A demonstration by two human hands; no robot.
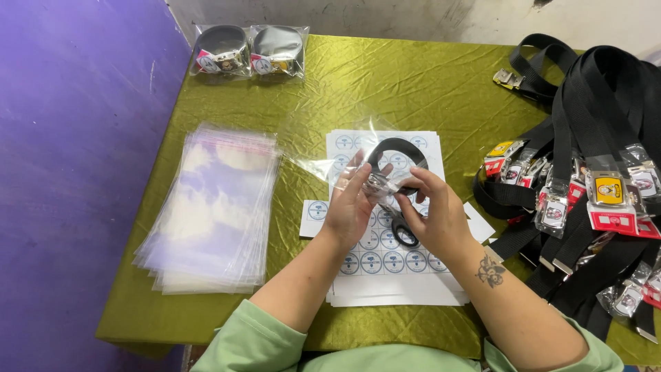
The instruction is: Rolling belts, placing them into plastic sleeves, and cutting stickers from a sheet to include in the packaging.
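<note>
Black coiled belt (398,153) sits half inside a clear bag (358,155), pinched by left hand (351,203) and right hand (434,213).

Hands (392,207) hid the coiled belt's buckle (385,184) above the sticker sheets (392,262); right of those sheets, the belt pile (592,138) ran off frame.

Coiled black belt (398,153) sitting mid-table, rolled into loose loop, standing on edge, being held up just above sticker sheets. Shiny buckle end (383,183) facing down toward fingers, wrapped in crinkly plastic, details kinda blurry. Clear plastic bag (330,155) going around belt, mouth flaring open toward left and top, catching glare, partly see-through so hard telling where edges are ending. Bag and belt both being pinched between two hands, touching each other, hovering over sheets rather than lying flat.
</note>
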